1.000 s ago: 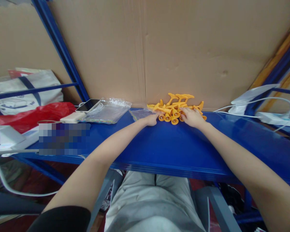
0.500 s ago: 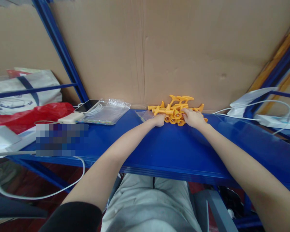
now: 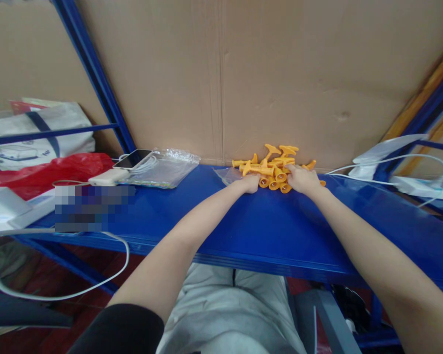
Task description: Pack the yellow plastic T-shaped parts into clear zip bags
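A pile of yellow-orange plastic pieces point(image 3: 268, 169) lies at the back of the blue tabletop point(image 3: 266, 221), close to the cardboard. They have T-shaped handle ends and round, hollow cup ends, several of which face me. My left hand point(image 3: 251, 183) is closed against the pile's lower left side, its fingertips hidden behind the pieces. On the other side my right hand point(image 3: 303, 180) curls over the pieces, with its fingers partly hidden among them. From under the pile's left edge a clear plastic bag point(image 3: 227, 176) sticks out.
Left of the pile are a packet in clear plastic point(image 3: 166, 172), a phone point(image 3: 133, 160), a white power adapter point(image 3: 109, 178) and a red plastic bag point(image 3: 70, 169). A white cable point(image 3: 59, 297) loops past the front edge. White items point(image 3: 413, 184) lie far right. Cardboard point(image 3: 243, 73) walls the back.
The pile has shifted slightly to the right along the table, and both hands with it. The clear bag's visible corner has moved the same way.
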